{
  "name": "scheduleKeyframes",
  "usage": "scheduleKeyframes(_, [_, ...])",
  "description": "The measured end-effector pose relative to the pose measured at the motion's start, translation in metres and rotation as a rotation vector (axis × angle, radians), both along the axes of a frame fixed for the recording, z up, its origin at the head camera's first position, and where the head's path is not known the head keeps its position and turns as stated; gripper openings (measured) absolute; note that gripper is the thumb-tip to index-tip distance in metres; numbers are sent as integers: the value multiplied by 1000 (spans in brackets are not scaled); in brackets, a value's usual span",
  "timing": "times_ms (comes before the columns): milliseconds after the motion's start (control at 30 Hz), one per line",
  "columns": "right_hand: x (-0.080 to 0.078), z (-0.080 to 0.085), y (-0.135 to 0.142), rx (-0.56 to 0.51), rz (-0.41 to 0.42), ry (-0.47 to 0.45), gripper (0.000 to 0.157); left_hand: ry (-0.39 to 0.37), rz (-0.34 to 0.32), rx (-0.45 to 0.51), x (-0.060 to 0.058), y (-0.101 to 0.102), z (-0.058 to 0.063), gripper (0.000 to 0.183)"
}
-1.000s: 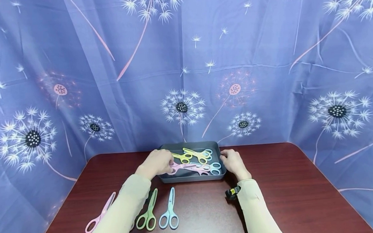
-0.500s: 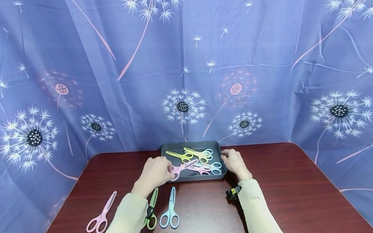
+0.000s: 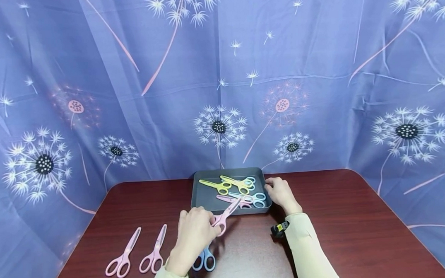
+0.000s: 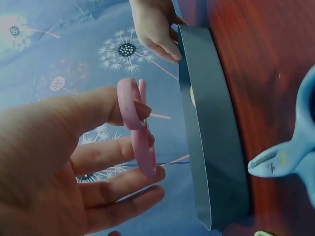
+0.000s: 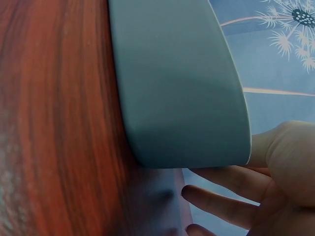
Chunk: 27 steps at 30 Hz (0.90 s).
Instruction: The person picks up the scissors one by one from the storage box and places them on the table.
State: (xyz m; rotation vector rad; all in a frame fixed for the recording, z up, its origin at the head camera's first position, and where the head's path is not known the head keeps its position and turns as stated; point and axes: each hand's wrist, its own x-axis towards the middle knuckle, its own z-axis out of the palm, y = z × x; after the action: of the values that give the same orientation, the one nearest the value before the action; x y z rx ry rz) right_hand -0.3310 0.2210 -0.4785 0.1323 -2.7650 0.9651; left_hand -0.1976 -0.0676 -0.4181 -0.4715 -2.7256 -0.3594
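My left hand [image 3: 197, 229] holds a pair of pink scissors [image 3: 227, 215] by its handle loops, above the table just in front of the grey tray [image 3: 207, 213]. The left wrist view shows the pink handle [image 4: 130, 105] between thumb and fingers, blades pointing away. My right hand [image 3: 282, 194] grips the tray's right wall; in the right wrist view its thumb passes behind the rim and the fingers [image 5: 231, 179] lie outside. Inside the tray are yellow scissors [image 3: 214, 185], more yellow and blue ones overlapping, and pink scissors [image 3: 229, 199] crossed with blue scissors [image 3: 258, 199].
Two pink scissors, one at the left [image 3: 123, 257] and another beside it [image 3: 155, 252], lie on the brown table [image 3: 361, 232]. Blue scissors [image 3: 203, 259] are partly covered by my left hand. A patterned blue curtain [image 3: 170, 137] hangs behind the table.
My left hand has lifted the pink scissors out of the tray and brought them toward me, over the tray's front wall. The right hand stays at the tray's right side.
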Motion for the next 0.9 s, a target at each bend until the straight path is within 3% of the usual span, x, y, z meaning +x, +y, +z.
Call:
scheduleKeyframes(333, [0,1,0,9,-1,9,27,20,49,16,22,8,-17,40])
scheduleKeyframes(567, [1,0,1,11,8,3,28,59,75,-23,31,18,-27,35])
scheduleKeyframes(900, [1,0,-1,9,5,-1,28,54,143,-96,39,31,-37,33])
